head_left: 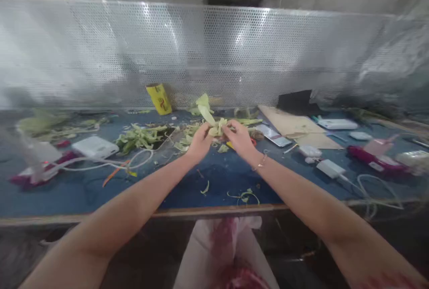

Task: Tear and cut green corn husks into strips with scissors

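Note:
Between my hands is a pale green leafy piece (217,127), with a broad strip standing up from it. My left hand (201,140) pinches its left side, fingers pressed together. On its right side my right hand (239,138), with a bracelet at the wrist, is closed on the same piece. Both hands are just above the blue table (214,177). Loose green scraps lie under and behind the fingers. A pile of green strips (142,137) lies left of my left hand. Something yellow and red shows partly beneath my right hand.
A yellow can (159,99) leans near the perforated metal screen (134,52). On the right are a phone (275,136), brown cardboard (295,125) and a white charger (330,168) with cable. A white box (95,146) and cables lie left. Small scraps dot the front edge.

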A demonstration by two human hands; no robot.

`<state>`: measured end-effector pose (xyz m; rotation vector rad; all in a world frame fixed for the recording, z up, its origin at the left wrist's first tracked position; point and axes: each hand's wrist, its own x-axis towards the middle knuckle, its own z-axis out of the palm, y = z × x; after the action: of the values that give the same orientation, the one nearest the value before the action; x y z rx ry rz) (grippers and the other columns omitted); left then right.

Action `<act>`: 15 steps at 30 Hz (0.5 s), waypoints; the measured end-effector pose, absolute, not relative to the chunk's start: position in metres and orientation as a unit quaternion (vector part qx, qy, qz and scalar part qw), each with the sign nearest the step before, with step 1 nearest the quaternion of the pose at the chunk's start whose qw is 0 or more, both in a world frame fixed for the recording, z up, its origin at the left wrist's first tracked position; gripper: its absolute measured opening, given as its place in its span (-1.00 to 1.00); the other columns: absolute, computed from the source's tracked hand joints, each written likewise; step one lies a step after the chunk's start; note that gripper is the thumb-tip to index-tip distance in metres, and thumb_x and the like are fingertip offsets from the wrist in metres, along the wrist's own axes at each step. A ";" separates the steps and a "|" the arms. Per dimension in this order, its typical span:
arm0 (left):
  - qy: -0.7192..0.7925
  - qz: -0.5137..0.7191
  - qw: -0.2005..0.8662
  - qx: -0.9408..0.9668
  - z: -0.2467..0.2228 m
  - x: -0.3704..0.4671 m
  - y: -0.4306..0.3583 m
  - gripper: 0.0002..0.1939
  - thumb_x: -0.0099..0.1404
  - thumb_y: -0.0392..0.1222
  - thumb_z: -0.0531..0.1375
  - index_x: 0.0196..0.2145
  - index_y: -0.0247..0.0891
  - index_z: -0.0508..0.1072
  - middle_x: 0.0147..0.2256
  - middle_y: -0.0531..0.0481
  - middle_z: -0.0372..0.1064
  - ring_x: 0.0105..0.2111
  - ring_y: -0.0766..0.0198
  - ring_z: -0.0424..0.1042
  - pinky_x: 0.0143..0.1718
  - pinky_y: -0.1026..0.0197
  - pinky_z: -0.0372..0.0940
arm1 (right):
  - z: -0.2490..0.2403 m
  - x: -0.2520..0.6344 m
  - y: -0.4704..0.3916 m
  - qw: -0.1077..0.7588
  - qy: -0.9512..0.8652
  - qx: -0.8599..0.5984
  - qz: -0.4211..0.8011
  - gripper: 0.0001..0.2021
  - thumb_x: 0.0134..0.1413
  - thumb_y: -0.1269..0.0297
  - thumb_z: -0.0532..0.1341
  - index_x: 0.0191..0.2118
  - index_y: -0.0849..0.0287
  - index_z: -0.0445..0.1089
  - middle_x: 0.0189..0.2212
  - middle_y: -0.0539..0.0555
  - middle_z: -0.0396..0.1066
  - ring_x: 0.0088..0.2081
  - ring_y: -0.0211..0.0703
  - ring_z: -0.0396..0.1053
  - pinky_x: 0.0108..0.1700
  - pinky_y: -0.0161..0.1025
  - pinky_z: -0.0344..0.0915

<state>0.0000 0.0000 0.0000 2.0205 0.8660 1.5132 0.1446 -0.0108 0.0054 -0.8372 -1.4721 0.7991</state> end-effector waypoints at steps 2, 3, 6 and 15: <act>0.312 0.534 0.260 0.742 0.000 0.002 0.000 -0.81 0.18 -0.14 0.09 -0.33 -0.31 0.38 -0.34 -0.04 0.39 -0.31 0.26 0.35 -0.22 0.19 0.26 | 0.007 0.147 -0.014 0.592 -0.642 -0.365 0.322 -0.69 -0.08 -0.03 0.18 -0.46 0.13 0.20 -0.57 -0.08 0.26 -0.56 -0.28 0.33 -0.43 -0.28 0.33; 0.310 0.526 0.272 0.744 0.001 0.002 0.000 -0.81 0.17 -0.13 0.11 -0.33 -0.31 0.38 -0.34 -0.04 0.39 -0.32 0.25 0.35 -0.22 0.19 0.27 | 0.008 0.148 -0.015 0.590 -0.647 -0.369 0.312 -0.69 -0.08 -0.03 0.18 -0.47 0.13 0.20 -0.59 -0.08 0.25 -0.56 -0.29 0.31 -0.44 -0.29 0.32; 0.298 0.506 0.310 0.748 0.001 0.003 0.000 -0.78 0.15 -0.09 0.15 -0.34 -0.32 0.39 -0.34 -0.05 0.42 -0.31 0.24 0.38 -0.22 0.19 0.28 | 0.011 0.151 -0.018 0.577 -0.664 -0.382 0.284 -0.71 -0.06 0.01 0.17 -0.50 0.13 0.19 -0.65 -0.09 0.22 -0.60 -0.30 0.25 -0.48 -0.31 0.25; 0.309 0.502 0.383 0.712 0.001 0.004 -0.002 -0.73 0.06 -0.04 0.24 -0.36 -0.31 0.46 -0.37 -0.01 0.44 -0.31 0.23 0.40 -0.20 0.18 0.31 | 0.009 0.150 -0.018 0.580 -0.691 -0.404 0.153 -0.77 -0.05 0.12 0.18 -0.53 0.14 0.21 -0.61 -0.03 0.24 -0.52 -0.25 0.24 -0.48 -0.30 0.21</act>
<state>0.0044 -0.0021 0.0008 1.8144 0.7876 1.2794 0.1497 -0.0176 0.0088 -0.9435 -1.6142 0.3581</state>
